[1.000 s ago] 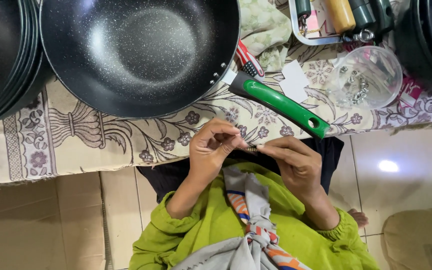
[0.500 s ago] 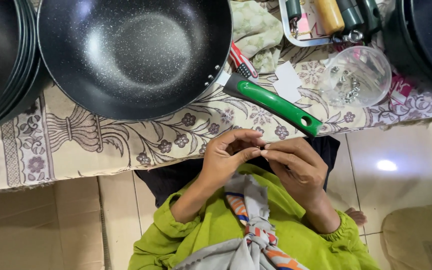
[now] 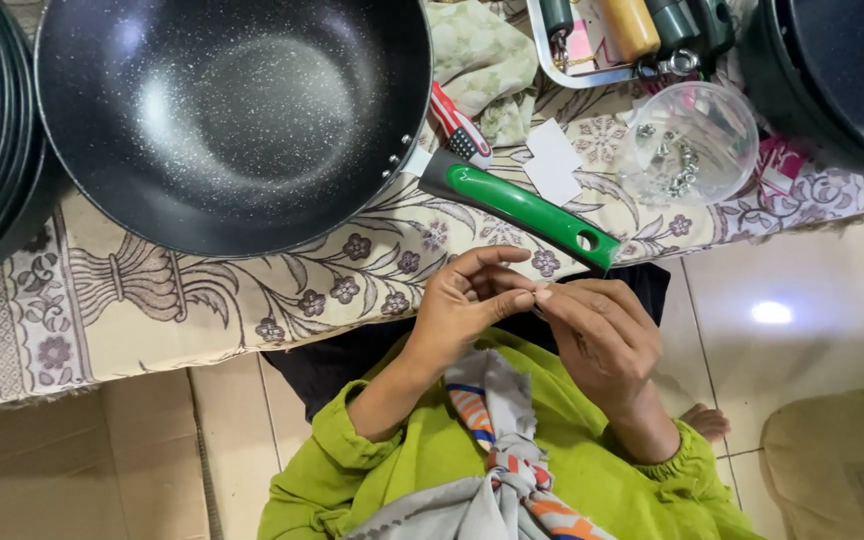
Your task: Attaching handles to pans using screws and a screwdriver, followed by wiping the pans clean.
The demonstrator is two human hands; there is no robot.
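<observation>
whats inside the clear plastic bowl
The clear bowl holds a small heap of silvery metal bits, probably screws or nuts; their exact kind is too small to tell.

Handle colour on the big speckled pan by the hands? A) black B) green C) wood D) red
B: the pan has a green handle that points toward the fingertips of the left hand and right hand, which meet just below its end.
</observation>
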